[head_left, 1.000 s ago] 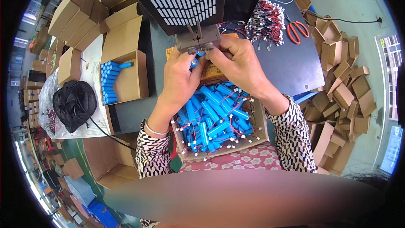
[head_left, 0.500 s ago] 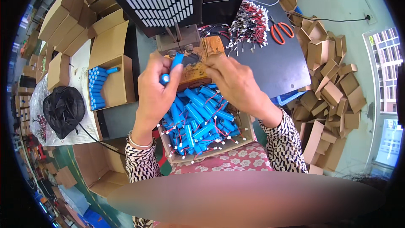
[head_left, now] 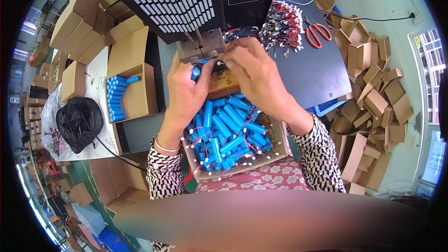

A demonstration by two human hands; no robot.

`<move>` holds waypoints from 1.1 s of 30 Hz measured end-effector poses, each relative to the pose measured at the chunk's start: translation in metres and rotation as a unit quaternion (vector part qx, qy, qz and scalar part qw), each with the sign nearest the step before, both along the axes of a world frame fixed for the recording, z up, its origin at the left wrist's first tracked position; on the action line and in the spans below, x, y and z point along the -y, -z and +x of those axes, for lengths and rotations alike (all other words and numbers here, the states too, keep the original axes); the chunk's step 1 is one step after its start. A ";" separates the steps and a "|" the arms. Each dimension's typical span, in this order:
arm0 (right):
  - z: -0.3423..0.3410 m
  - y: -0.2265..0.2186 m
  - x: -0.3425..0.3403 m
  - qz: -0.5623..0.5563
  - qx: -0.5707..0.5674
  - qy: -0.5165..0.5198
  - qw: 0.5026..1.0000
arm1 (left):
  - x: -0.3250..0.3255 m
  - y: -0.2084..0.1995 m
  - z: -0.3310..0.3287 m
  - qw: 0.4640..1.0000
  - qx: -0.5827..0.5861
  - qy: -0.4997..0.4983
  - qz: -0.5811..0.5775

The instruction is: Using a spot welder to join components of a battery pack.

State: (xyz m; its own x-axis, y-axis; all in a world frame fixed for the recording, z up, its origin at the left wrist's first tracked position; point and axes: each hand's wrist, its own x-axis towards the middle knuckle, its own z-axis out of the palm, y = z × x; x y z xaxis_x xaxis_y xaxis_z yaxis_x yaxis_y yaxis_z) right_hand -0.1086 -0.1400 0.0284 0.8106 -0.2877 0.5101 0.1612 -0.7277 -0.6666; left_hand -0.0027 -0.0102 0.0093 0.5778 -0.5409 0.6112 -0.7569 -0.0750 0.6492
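My left hand [head_left: 184, 86] is closed around blue cylindrical battery cells; the end of one battery cell [head_left: 195, 72] shows between thumb and fingers. Another cell lies partly hidden at the fingertips, under the two metal tips of a black machine [head_left: 200, 46]. My right hand [head_left: 254, 72] pinches at the same spot, where a thin wire lead with a small white plug [head_left: 220, 63] shows at its fingertips. Both hands are over a worn, orange-brown block [head_left: 224, 83]. Below them, a cardboard box [head_left: 280, 144] holds many blue cells with red and black leads.
On the left, an open carton [head_left: 148, 88] holds stacked blue cells. A black mesh bundle [head_left: 79, 125] lies beside it. Loose wire leads [head_left: 282, 28] and orange-handled scissors [head_left: 318, 35] lie on the dark table [head_left: 308, 77]. Small cardboard boxes [head_left: 373, 98] are heaped at right.
My left hand has moved the cells up under the machine's metal tips. My right hand has come in closer to the left. The whole view has shifted slightly.
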 end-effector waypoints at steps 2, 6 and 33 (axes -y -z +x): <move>0.004 -0.004 0.003 0.143 0.019 -0.055 0.988 | -0.004 0.003 0.000 0.999 0.005 -0.005 0.042; 0.007 -0.018 0.001 0.180 -0.090 -0.058 0.978 | -0.008 0.005 0.001 0.995 -0.033 0.022 0.087; 0.009 -0.011 0.019 0.239 -0.060 -0.062 0.967 | -0.003 0.005 0.002 0.996 0.016 0.011 0.084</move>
State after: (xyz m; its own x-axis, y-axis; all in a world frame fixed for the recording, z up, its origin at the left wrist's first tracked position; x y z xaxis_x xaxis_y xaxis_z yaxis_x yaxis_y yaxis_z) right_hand -0.0994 -0.1593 0.0396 0.8990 -0.3649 0.2421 0.1271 -0.3117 -0.9416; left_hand -0.0008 -0.0074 0.0041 0.5469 -0.6493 0.5284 -0.7796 -0.1649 0.6042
